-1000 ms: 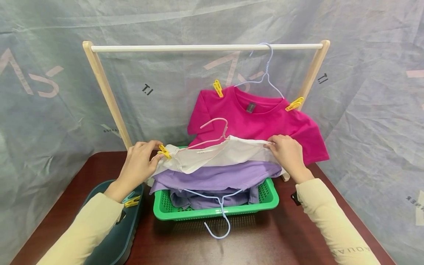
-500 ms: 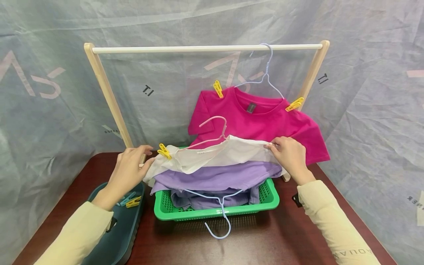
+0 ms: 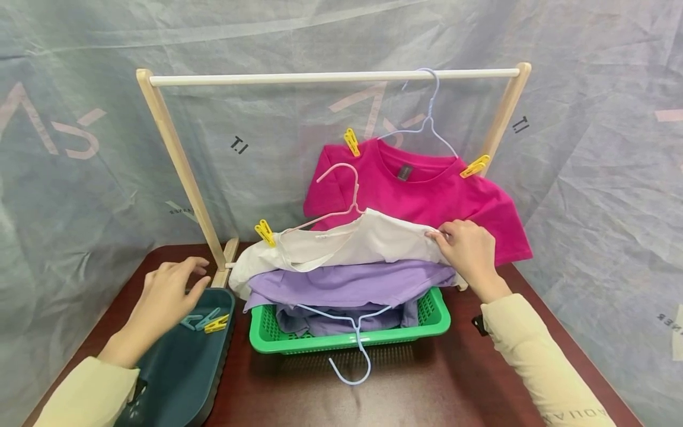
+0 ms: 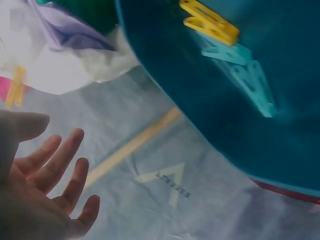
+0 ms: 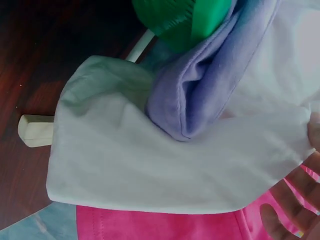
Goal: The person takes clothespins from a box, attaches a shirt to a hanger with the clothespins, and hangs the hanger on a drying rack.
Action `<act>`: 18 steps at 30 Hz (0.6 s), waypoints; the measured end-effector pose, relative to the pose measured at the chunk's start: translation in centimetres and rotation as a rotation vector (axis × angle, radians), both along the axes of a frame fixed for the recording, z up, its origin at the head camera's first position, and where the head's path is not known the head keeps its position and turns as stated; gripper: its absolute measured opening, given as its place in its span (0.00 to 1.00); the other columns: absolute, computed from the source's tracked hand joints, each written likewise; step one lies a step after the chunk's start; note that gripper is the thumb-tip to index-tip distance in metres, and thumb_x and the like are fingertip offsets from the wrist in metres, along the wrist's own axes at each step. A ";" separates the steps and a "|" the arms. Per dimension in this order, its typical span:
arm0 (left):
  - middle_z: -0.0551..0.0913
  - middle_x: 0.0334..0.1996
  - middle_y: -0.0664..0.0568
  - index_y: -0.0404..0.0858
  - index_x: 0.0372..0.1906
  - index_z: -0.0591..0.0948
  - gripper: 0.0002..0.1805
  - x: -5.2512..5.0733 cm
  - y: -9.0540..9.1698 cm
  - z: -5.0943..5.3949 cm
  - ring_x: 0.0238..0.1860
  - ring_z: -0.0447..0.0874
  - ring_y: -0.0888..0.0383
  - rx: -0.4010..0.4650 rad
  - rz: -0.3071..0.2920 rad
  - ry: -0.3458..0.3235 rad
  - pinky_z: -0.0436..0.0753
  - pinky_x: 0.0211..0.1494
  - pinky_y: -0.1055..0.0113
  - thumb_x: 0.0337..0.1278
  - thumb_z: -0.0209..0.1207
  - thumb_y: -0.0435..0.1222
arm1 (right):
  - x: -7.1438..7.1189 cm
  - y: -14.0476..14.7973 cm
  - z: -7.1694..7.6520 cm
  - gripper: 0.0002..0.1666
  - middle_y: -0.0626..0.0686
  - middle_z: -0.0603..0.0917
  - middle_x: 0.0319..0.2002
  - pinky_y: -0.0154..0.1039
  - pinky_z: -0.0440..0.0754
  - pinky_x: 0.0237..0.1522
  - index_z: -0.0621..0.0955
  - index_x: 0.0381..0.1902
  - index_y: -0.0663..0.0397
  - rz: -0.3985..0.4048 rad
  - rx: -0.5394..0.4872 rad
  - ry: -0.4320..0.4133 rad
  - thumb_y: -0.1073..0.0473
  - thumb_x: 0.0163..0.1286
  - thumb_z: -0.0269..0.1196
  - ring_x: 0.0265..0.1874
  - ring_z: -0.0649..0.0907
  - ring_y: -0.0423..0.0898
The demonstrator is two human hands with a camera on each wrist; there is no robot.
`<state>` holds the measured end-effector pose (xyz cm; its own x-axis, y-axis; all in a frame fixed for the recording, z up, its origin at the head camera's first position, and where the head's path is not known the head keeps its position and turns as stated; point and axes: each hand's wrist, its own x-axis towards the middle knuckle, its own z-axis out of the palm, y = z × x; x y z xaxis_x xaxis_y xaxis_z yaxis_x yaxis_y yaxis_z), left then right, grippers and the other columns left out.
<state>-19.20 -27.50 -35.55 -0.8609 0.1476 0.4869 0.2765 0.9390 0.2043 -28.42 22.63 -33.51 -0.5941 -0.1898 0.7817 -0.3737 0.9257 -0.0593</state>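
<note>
A white shirt [image 3: 386, 240] hangs on a pink hanger [image 3: 354, 198] above the basket. My right hand [image 3: 469, 252] pinches its right shoulder between thumb and fingers; the right wrist view shows the white sleeve [image 5: 150, 165] draping from there. At its left shoulder sits a yellow clothespin [image 3: 264, 232] that no hand touches. My left hand [image 3: 165, 299] is apart from the shirt, over the dark teal tray [image 3: 181, 367], its fingers spread and holding nothing. Inside that tray lie a yellow clothespin [image 4: 212, 22] and blue clothespins [image 4: 252, 85].
Purple clothing [image 3: 347, 284] and a blue hanger [image 3: 358, 338] lie over the green basket [image 3: 349, 342]. Behind, a magenta T-shirt [image 3: 421, 196] with two yellow clothespins hangs from the rack's white rod [image 3: 331, 77]. The rack's left wooden post [image 3: 181, 166] stands behind the tray.
My left hand has let go of the clothespin on the shirt's left shoulder and moved left and down to the tray. The pink hanger and shirt have risen slightly; my right hand keeps its hold.
</note>
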 end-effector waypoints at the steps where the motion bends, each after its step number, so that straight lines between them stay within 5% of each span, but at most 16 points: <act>1: 0.84 0.36 0.46 0.39 0.44 0.76 0.13 0.1 -0.3 -0.1 0.43 0.71 0.39 -0.007 0.006 -0.019 0.62 0.41 0.43 0.52 0.60 0.34 | 0.0 0.0 0.0 0.14 0.53 0.80 0.17 0.45 0.70 0.15 0.84 0.23 0.53 0.001 0.003 0.002 0.47 0.52 0.67 0.17 0.77 0.52; 9: 0.85 0.35 0.47 0.39 0.40 0.79 0.11 1.0 -2.0 -1.8 0.39 0.75 0.39 -0.108 0.019 -0.170 0.67 0.38 0.41 0.49 0.62 0.36 | -0.1 0.1 -0.4 0.13 0.54 0.80 0.19 0.45 0.72 0.18 0.82 0.26 0.53 0.015 0.026 0.002 0.49 0.53 0.67 0.19 0.78 0.53; 18: 0.83 0.30 0.52 0.41 0.37 0.79 0.15 0.6 -1.4 -4.6 0.33 0.76 0.48 -0.238 -0.002 -0.284 0.69 0.33 0.47 0.40 0.68 0.37 | -0.4 0.3 -1.0 0.15 0.56 0.81 0.21 0.47 0.72 0.21 0.82 0.25 0.57 0.032 0.063 0.057 0.50 0.53 0.67 0.20 0.78 0.55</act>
